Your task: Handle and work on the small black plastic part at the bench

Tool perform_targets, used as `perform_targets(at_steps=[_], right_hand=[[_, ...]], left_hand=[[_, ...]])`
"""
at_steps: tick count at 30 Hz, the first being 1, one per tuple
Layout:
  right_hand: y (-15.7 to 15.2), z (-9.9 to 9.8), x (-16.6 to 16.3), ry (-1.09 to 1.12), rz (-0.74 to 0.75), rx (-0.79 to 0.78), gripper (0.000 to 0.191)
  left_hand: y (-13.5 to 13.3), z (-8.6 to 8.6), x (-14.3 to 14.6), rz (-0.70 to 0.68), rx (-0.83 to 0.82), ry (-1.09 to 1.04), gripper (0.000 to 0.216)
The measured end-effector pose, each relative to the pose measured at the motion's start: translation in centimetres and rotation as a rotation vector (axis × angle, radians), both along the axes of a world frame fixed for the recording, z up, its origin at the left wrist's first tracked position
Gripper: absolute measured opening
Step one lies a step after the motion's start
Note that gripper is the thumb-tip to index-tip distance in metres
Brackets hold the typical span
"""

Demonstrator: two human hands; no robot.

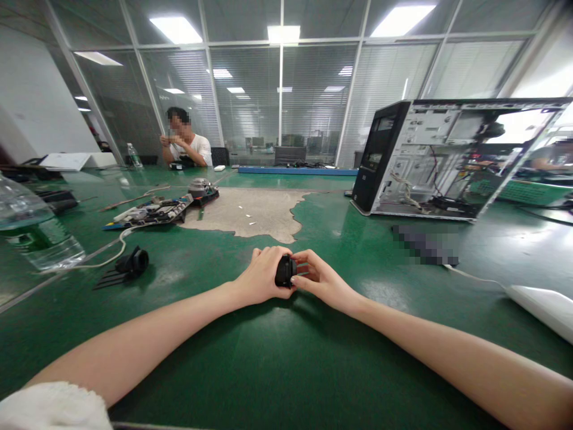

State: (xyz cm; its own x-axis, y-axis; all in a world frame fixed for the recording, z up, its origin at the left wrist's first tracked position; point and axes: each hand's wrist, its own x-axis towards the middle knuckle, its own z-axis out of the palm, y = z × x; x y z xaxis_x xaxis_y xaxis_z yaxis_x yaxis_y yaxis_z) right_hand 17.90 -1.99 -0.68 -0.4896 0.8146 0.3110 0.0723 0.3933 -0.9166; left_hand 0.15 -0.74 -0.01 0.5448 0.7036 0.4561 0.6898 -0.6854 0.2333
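Both my hands meet over the green table (286,358) in front of me. My left hand (259,276) is curled round a small black part (285,270), gripping it from the left. My right hand (319,276) pinches the same black part from the right with thumb and fingertips. Most of the part is hidden by my fingers. A similar black part with a comb-like piece (129,264) lies on the table to the left, apart from both hands.
An open computer case (447,155) stands at the right. A circuit board (154,212) and a fan unit (202,190) lie at the back left, a water bottle (31,230) at the far left, a white cable (537,301) at right. A person sits across the table.
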Motion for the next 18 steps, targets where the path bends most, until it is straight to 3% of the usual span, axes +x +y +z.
perform_targets(at_steps=[5,11,18], right_hand=[[-0.35,0.23,-0.01,0.025,-0.046,0.091,0.022],[0.05,-0.04,-0.05,-0.019,-0.054,-0.025,0.03],[-0.19,0.08,0.01,0.053,0.01,-0.044,0.028]], left_hand=[[-0.04,0.13,-0.01,0.006,-0.01,0.002,0.053],[-0.06,0.14,0.02,-0.009,0.001,-0.013,0.053],[0.0,-0.01,-0.07,0.001,0.005,-0.004,0.056]])
